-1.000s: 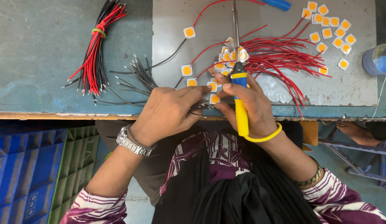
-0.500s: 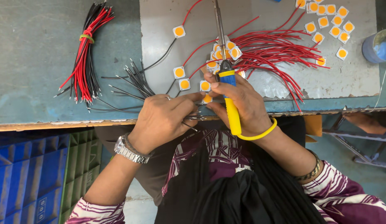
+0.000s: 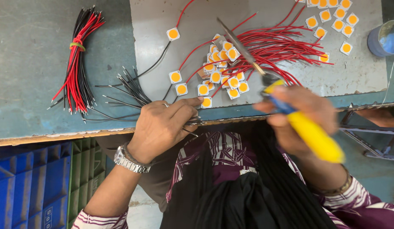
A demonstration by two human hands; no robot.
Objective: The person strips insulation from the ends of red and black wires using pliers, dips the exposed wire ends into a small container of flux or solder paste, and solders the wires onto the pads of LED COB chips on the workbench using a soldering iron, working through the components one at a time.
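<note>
Head view: a person sits at a grey counter (image 3: pixel 44 63) and looks down at both hands.
Landmark: a heap of small square chips (image 3: pixel 222 70) with round orange middles, lying near the middle of the counter.
Red wires: many red wires (image 3: pixel 281 46) are spread out just right of the heap, some touching it.
Loose black wires: a fan of thin black wires (image 3: pixel 129 87) lies left of the heap, between it and the left hand.
Wire bundle: a tied bundle of red and black wires (image 3: pixel 78 63) lies far left of the heap, well apart from it.
More chips: single chips (image 3: pixel 332 19) lie far right of the heap, near the top edge.
Blue tub: a round blue tub (image 3: pixel 385 38) stands far right of the heap.
Crates: a blue crate (image 3: pixel 23 186) sits under the counter, low and left of the heap.
Left hand: the left hand (image 3: pixel 163 125) is curled tight at the counter edge, just below the heap, pinching thin black wires.
Right hand: the right hand (image 3: pixel 303 118) is blurred, below and right of the heap, wrapped around a tool with a yellow handle (image 3: pixel 311 135).
Tool tip: its metal tip points up over the red wires beside the heap.
</note>
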